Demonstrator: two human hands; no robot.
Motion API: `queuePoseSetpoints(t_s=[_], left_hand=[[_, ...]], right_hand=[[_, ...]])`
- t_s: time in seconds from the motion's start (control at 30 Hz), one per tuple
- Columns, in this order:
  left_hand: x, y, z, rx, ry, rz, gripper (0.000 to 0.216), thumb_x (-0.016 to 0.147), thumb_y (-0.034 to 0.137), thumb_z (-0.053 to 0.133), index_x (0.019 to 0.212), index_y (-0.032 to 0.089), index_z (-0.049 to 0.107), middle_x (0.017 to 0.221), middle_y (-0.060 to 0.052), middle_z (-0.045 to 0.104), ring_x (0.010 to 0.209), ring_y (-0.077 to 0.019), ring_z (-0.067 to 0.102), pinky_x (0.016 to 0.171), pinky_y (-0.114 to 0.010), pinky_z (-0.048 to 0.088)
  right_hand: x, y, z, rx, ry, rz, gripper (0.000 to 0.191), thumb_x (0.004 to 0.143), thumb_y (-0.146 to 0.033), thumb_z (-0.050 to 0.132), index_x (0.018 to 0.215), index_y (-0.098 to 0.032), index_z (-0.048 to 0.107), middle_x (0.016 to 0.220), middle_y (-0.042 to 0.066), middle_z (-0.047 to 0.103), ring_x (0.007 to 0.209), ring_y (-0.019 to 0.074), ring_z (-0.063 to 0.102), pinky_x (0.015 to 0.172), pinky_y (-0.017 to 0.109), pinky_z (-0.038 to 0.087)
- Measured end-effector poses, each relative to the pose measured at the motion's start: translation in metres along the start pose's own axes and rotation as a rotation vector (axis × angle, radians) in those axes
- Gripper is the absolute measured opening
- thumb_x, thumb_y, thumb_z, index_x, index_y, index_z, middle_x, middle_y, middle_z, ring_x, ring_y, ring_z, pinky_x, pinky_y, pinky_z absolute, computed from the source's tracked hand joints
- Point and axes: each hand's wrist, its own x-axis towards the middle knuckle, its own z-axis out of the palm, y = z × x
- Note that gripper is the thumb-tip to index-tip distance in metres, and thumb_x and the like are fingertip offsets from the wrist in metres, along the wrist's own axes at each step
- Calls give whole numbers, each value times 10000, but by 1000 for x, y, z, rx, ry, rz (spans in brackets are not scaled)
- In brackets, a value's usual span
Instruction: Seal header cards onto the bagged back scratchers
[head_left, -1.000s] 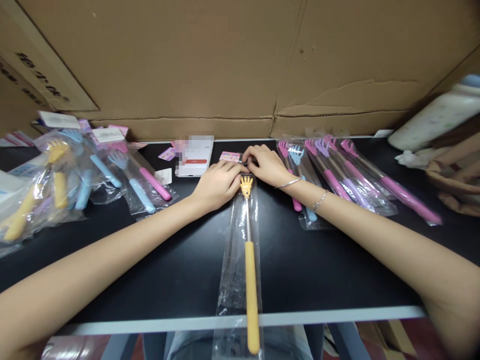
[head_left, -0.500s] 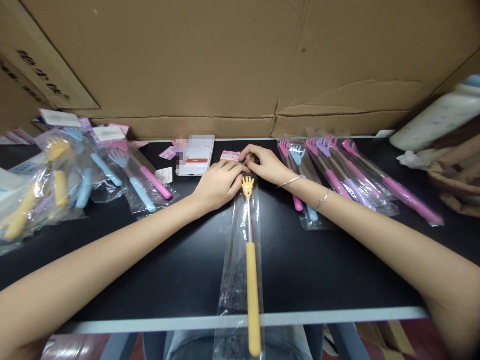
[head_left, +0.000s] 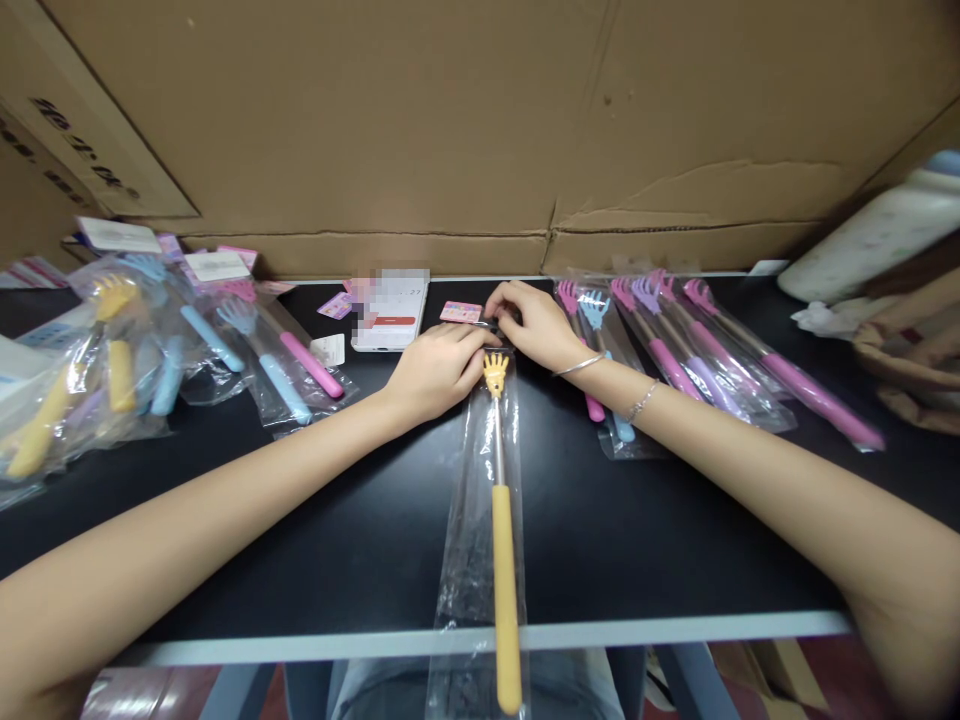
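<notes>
In the head view, the right hand point(head_left: 536, 325) has just edged slightly away, and a little more of the small pink printed card point(head_left: 460, 311) comes into sight beyond the left hand's knuckles. The action stays at the top end of a long clear plastic sleeve point(head_left: 469, 540), with nothing there visibly finished. Inside it, the yellow claw-headed back scratcher point(head_left: 505, 580) with a metal shaft points to the back edge of the black counter point(head_left: 375, 540), its handle jutting past the front edge.

The left hand point(head_left: 439, 370) lies palm down just beside the claw, fingers stretched and together; whether they pin anything is hidden. The right fingers curl down over a dark strip point(head_left: 487, 324); whether they grip it, there's no telling.

Against half a second ago, it's small stuff: the right fingers sit slightly nearer the counter's right end, while left hand and scratcher hold their places. Toward the counter's left end, bagged blue, pink and yellow scratchers point(head_left: 120, 375) lie heaped; toward the right, bagged pink, blue and purple scratchers point(head_left: 671, 365) form a row.
</notes>
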Motion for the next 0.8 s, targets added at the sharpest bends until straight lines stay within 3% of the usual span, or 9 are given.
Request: queuePoseSetpoints(t_s=[0.2, 0.6, 0.8], left_hand=[[0, 0, 0, 11, 1, 13, 355, 972, 191, 359, 1153, 149, 662, 1189, -93, 722, 1130, -263, 655, 1025, -430, 498], [1, 1, 0, 41, -16, 1, 379, 972, 192, 341, 1163, 131, 663, 1195, -102, 715, 1149, -293, 631, 1027, -463, 493], [1, 0, 0, 41, -19, 0, 374, 970, 191, 350, 1169, 132, 660, 1214, -103, 711, 1164, -292, 626, 1032, -461, 489]], right_hand=[[1, 0, 1, 12, -23, -29, 239, 845, -134, 407, 913, -156, 635, 983, 65, 652, 892, 149, 564, 832, 274, 412], [-7, -21, -5, -417, -103, 31, 298, 892, -150, 384, 1033, -155, 647, 1063, 88, 695, 973, 217, 582, 776, 310, 298], [-6, -17, -4, -353, -109, 26, 278, 899, -168, 395, 1016, -164, 647, 1034, 77, 704, 944, 204, 574, 771, 300, 304]])
